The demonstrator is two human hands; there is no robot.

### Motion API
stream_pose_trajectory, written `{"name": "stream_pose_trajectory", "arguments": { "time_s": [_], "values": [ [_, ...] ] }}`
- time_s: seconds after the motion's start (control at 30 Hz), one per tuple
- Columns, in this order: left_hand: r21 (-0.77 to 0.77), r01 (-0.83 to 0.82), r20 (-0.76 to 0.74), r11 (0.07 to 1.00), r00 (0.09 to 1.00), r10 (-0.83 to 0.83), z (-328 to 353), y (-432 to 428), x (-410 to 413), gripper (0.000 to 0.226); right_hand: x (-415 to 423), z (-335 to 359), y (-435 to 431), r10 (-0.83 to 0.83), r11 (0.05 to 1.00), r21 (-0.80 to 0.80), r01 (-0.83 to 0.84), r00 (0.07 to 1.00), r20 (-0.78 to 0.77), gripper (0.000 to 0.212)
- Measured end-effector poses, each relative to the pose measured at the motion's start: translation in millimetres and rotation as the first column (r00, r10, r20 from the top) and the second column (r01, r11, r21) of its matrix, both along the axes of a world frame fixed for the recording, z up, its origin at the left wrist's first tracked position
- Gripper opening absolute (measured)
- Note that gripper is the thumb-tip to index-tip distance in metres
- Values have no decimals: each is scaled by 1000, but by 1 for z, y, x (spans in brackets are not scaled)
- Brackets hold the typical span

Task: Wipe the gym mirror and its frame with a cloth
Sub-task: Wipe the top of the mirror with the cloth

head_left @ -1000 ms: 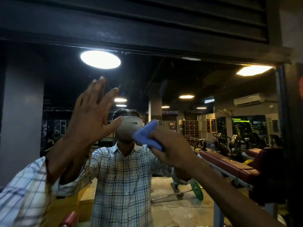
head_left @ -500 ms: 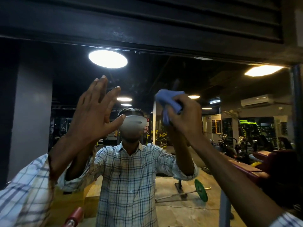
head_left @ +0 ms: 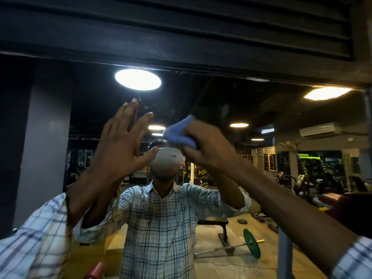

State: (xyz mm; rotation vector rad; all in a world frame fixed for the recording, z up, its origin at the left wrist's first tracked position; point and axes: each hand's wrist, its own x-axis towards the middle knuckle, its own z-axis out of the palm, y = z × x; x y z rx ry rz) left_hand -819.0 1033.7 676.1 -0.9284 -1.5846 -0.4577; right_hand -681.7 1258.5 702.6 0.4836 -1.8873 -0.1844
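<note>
Here the crumpled blue cloth (head_left: pixel 179 132) is gripped in the curled right hand (head_left: pixel 205 147) high on the large gym mirror (head_left: pixel 221 93); the left hand (head_left: pixel 120 141) is spread flat, seemingly braced on it. Overlapping strokes should be carried up to the dark frame (head_left: pixel 181 55).

Wears a checked shirt (head_left: pixel 161 228), reflected at six o'clock: pale blue-white fabric crossed by dark navy bands and thin grey lines, collar open at the neck. Shows the left sleeve (head_left: pixel 36 238) at eight o'clock and the right sleeve (head_left: pixel 354 258) at four o'clock in the same check, both ending partway up the forearm. Leaves the left hand (head_left: pixel 120 150) and right hand (head_left: pixel 209 146) bare. Carries a pale grey headset (head_left: pixel 167 160) with a small dark slot, reflected near centre.
</note>
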Motion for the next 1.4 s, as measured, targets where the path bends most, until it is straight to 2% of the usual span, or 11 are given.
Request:
{"name": "stream_pose_trajectory", "arguments": {
  "time_s": [0.07,0.23,0.33,0.4,0.57,0.73,0.87,1.03,1.17,1.33,1.4],
  "values": [
    [3,2,-2,1000,1000,-2,1,-2,-1,90,4,18,6,-16,998,53,15,1000,19,16],
    [5,-13,-7,1000,1000,13,1,-7,-4,90,12,62,16,-84,893,-441,-88,931,-355,24],
    [3,-18,-7,1000,1000,18,1,-8,-4,90,-6,52,-12,-19,999,-34,15,992,-123,18],
    [2,-16,-10,1000,1000,16,1,-8,-4,90,-6,64,-10,-38,997,64,43,996,-86,18],
    [2,-14,-12,1000,1000,14,-1,-12,-6,90,2,102,7,-70,860,-484,-159,904,-421,17],
    [6,-21,17,1000,1000,21,-1,-12,-3,91,-6,72,-31,83,996,19,-82,995,-58,10],
    [11,-28,43,1000,999,28,-2,-12,-3,93,-4,97,-3,6,897,-407,-169,928,-373,23],
    [21,-25,57,999,998,24,0,-14,-2,94,-8,74,-23,82,997,19,-80,992,-99,20],
    [33,-50,69,998,996,48,-3,-15,0,94,1,103,-1,10,883,-433,-181,929,-370,27],
    [27,-33,85,999,996,31,-4,-21,4,93,-8,53,-20,57,998,39,-57,998,15,15],
    [21,-40,81,999,996,38,-4,-25,2,91,-4,60,-13,75,990,-113,-84,994,-84,13]
  ]
}}
